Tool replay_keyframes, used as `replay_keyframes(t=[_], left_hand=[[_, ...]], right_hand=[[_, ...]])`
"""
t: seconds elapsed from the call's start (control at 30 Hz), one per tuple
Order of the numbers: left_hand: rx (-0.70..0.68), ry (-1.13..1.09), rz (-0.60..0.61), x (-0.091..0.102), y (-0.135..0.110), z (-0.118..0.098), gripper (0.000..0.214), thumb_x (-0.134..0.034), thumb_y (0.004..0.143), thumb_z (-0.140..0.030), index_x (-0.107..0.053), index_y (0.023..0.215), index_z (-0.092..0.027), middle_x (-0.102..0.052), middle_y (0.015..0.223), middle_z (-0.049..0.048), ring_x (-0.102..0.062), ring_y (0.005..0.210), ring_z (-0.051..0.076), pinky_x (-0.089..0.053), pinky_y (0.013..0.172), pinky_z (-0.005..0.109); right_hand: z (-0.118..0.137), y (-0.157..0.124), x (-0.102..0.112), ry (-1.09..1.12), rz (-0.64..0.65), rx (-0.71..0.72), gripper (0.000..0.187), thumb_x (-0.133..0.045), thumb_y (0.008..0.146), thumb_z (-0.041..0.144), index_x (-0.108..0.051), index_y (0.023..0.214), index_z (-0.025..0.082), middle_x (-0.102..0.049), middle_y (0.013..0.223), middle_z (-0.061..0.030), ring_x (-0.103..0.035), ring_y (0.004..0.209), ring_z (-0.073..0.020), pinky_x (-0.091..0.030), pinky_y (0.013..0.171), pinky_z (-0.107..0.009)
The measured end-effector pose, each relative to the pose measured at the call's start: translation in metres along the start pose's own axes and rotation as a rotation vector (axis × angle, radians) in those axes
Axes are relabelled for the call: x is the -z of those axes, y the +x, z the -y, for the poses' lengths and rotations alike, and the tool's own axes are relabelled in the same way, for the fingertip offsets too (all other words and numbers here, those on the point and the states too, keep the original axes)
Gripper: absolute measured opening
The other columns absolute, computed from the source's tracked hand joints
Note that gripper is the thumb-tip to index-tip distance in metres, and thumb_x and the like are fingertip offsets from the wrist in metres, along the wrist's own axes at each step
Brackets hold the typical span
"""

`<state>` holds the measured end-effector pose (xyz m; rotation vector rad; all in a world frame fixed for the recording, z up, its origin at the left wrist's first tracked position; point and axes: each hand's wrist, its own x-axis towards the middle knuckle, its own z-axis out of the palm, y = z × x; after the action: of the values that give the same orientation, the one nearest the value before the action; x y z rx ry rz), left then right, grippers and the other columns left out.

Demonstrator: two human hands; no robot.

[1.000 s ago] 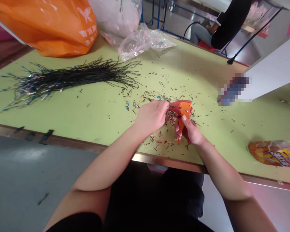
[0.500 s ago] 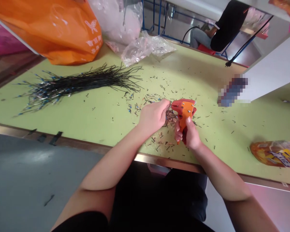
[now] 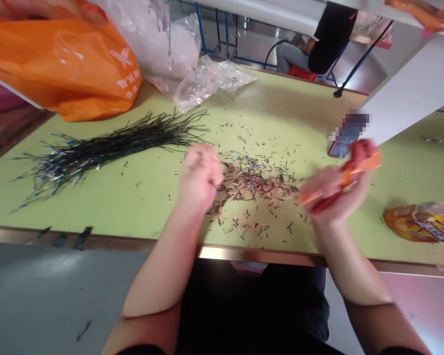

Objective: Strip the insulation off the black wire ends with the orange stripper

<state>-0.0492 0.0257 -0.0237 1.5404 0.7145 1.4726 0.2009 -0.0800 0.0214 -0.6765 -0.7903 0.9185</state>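
My right hand (image 3: pixel 329 195) is wrapped round an orange and red wire stripper (image 3: pixel 363 160), tilted and smeared by motion, above the right side of the table. Curled into a loose fist, my left hand (image 3: pixel 202 172) hovers left of a heap of wire scraps (image 3: pixel 253 182); whatever its fingers may hold is hidden. The scraps are short black pieces with copper strands and bits of blue. Left of that hand lies a long bundle of black wires (image 3: pixel 122 140), many with blue ends and bare tips at the left.
An orange bag (image 3: pixel 96 64) and clear plastic bags (image 3: pixel 210 81) stand at the back left. A phone (image 3: pixel 344 138) leans by a white panel (image 3: pixel 403 88). An orange bottle (image 3: pixel 422 222) lies at the right. Beyond the table (image 3: pixel 148 192) sits a person (image 3: pixel 329 39).
My hands have moved apart. The wire stripper has swung right and turned in my right hand, away from the scraps. My left hand has drawn left and curled. The view has shifted slightly.
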Motion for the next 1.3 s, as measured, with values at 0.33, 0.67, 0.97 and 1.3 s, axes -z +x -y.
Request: replay_keyframes(t=[0.33, 0.67, 0.97, 1.3], left_hand=[[-0.025, 0.419, 0.013, -0.031, -0.019, -0.005, 0.043, -0.041, 0.111, -0.060, -0.063, 0.098, -0.025, -0.048, 0.063, -0.0024, -0.045, 0.055, 0.015, -0.039, 0.052, 0.030], [-0.099, 0.628, 0.129, -0.033, -0.024, -0.004, 0.031, -0.045, 0.111, -0.040, -0.067, 0.101, -0.022, -0.076, 0.083, 0.0029, -0.067, 0.068, 0.015, -0.049, 0.066, 0.028], [-0.137, 0.718, 0.143, -0.034, -0.024, -0.005, 0.029, -0.044, 0.111, -0.035, -0.068, 0.102, -0.021, -0.077, 0.083, 0.0030, -0.069, 0.069, 0.015, -0.049, 0.068, 0.028], [-0.210, 0.851, 0.187, -0.032, -0.022, 0.001, 0.032, -0.041, 0.110, -0.032, -0.070, 0.102, -0.021, -0.076, 0.080, 0.0031, -0.067, 0.067, 0.016, -0.046, 0.065, 0.029]], right_hand=[[-0.047, -0.001, 0.011, -0.080, 0.351, -0.568, 0.072, -0.061, 0.078, 0.095, -0.062, 0.080, 0.023, -0.052, 0.063, 0.0015, -0.054, 0.056, -0.0177, -0.059, 0.060, -0.039], [-0.050, -0.007, 0.014, 0.041, 0.607, -0.731, 0.071, -0.060, 0.085, 0.091, -0.067, 0.087, 0.020, -0.061, 0.065, 0.0000, -0.064, 0.058, -0.0170, -0.063, 0.062, -0.034], [-0.051, -0.006, 0.017, -0.029, 0.542, -0.709, 0.065, -0.062, 0.088, 0.086, -0.068, 0.083, 0.021, -0.061, 0.062, 0.0005, -0.064, 0.055, -0.0162, -0.062, 0.058, -0.032], [-0.054, -0.007, 0.019, -0.125, 0.423, -0.690, 0.062, -0.068, 0.088, 0.082, -0.064, 0.076, 0.021, -0.056, 0.056, 0.0029, -0.060, 0.050, -0.0148, -0.060, 0.055, -0.031]])
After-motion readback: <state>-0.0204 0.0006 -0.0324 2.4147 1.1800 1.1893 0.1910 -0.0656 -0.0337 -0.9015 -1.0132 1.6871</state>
